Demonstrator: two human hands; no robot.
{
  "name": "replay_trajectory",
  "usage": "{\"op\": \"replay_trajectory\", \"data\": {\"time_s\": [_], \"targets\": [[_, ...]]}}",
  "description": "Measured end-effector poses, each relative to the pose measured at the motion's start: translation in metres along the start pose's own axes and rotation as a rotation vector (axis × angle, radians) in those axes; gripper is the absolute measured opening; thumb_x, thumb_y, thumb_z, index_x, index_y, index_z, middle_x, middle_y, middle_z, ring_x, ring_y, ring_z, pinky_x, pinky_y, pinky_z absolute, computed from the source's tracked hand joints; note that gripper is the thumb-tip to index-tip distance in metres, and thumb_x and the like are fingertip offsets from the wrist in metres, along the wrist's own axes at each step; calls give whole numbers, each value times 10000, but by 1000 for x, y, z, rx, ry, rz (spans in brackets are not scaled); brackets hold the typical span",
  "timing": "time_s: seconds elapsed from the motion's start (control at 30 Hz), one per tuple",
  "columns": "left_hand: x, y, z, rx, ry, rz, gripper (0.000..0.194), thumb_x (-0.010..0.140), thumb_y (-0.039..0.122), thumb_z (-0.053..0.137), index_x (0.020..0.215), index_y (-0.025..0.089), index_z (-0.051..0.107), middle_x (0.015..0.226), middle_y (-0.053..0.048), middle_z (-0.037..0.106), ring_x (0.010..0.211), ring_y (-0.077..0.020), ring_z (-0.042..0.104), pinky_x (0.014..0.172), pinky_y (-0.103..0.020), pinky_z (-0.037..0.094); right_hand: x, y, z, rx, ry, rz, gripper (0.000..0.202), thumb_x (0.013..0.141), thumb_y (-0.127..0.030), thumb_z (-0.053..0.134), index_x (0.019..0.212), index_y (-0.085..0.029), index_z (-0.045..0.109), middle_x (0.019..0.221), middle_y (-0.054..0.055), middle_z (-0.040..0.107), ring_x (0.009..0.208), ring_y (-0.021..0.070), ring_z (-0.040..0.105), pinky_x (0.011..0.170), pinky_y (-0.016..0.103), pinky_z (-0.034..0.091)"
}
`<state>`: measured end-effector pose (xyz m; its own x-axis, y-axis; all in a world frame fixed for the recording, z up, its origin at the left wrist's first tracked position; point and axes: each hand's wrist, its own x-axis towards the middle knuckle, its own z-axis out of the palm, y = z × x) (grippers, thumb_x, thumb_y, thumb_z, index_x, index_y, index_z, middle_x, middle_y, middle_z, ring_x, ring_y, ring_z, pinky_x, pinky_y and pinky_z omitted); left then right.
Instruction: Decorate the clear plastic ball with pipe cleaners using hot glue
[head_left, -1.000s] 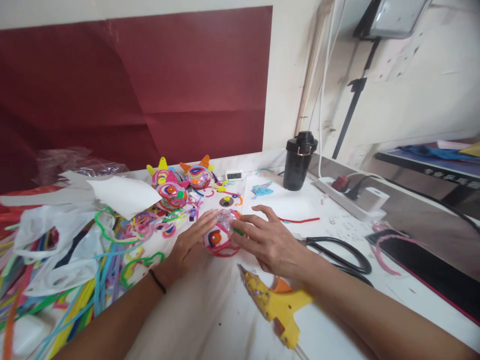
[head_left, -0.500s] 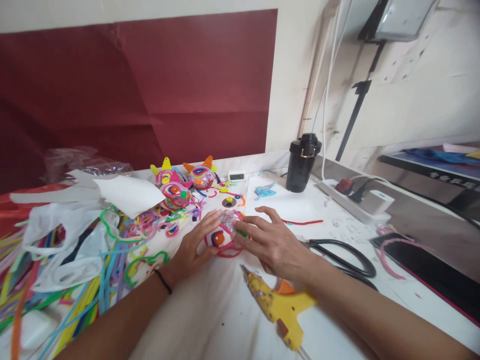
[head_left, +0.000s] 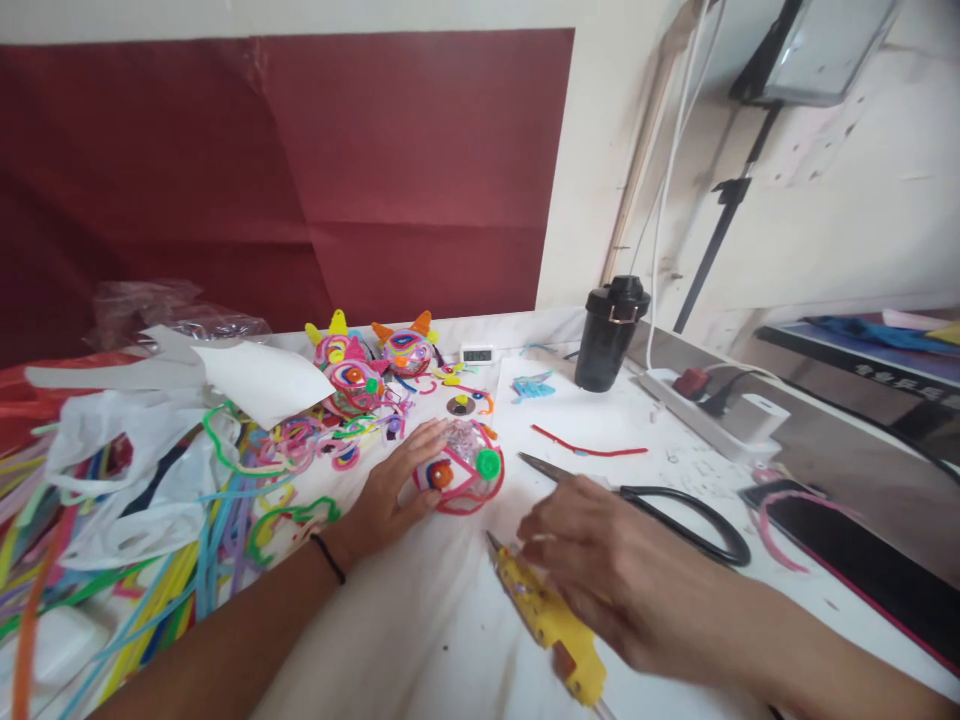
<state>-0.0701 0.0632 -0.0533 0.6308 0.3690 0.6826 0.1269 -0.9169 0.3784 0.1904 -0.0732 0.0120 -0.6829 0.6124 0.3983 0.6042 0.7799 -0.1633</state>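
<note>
A round ornament (head_left: 469,480) with pink and red outlines, an orange-and-blue eye and a green coil rests on the white table. My left hand (head_left: 394,487) has its fingers around the ornament's left side. To the right, my right hand (head_left: 592,560) is blurred and away from the ornament, over the yellow glue gun (head_left: 551,630); its fingertips are smeared, and whether it touches the gun is unclear. Black-handled scissors (head_left: 690,510) lie behind the right hand. A red pipe-cleaner strip (head_left: 589,448) lies beyond them.
Decorated balls (head_left: 352,380) and small coils stand at the back. Pipe cleaners (head_left: 165,620) and plastic bags (head_left: 127,500) cover the left side. A black cup (head_left: 609,340), power strip (head_left: 697,415) and black phone-like slab (head_left: 862,560) are on the right.
My right hand has left the ornament and moved right and nearer, over the glue gun. The ornament's green coil now shows. My left hand stays on the ornament.
</note>
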Motion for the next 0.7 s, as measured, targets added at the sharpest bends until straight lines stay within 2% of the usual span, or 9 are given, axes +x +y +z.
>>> {"op": "replay_trajectory", "data": {"time_s": [0.1, 0.2, 0.4, 0.57, 0.7], "targets": [[0, -1, 2, -14, 14, 1, 486, 953, 255, 542, 1427, 240, 435, 1526, -119, 444, 1432, -281, 372, 1183, -523, 300, -17, -10, 8, 32, -86, 68, 191, 920, -147, 510, 991, -221, 671, 917, 63, 703, 870, 199, 650, 870, 344, 468], [-1, -2, 3, -15, 25, 5, 497, 949, 238, 543, 1432, 234, 426, 1525, -124, 442, 1431, -276, 374, 1185, -522, 296, -26, -14, 12, 32, -118, 118, 231, 918, -149, 526, 1082, -226, 669, 1003, 60, 717, 919, 208, 665, 871, 338, 491], [2, 4, 2, -16, 35, -4, 483, 951, 234, 538, 1423, 253, 437, 1524, -117, 448, 1435, -290, 366, 1175, -538, 309, -31, -17, 2, 64, -30, 122, 332, 912, -155, 552, 1219, -259, 621, 1081, 49, 736, 970, 205, 696, 856, 291, 539], [1, 3, 3, -29, 47, -20, 466, 944, 227, 548, 1401, 247, 459, 1500, -123, 478, 1412, -281, 406, 1171, -523, 321, -35, -17, -1, 47, 11, 39, 528, 914, -180, 552, 1414, -317, 448, 1142, 55, 726, 1021, 233, 695, 869, 319, 562], [-1, -2, 5, -34, 57, -14, 469, 946, 238, 543, 1407, 243, 454, 1499, -128, 477, 1415, -287, 400, 1167, -525, 324, -37, -16, -3, 51, 16, 45, 665, 907, -197, 555, 1508, -346, 313, 1211, 61, 705, 1034, 269, 699, 923, 366, 556]]}}
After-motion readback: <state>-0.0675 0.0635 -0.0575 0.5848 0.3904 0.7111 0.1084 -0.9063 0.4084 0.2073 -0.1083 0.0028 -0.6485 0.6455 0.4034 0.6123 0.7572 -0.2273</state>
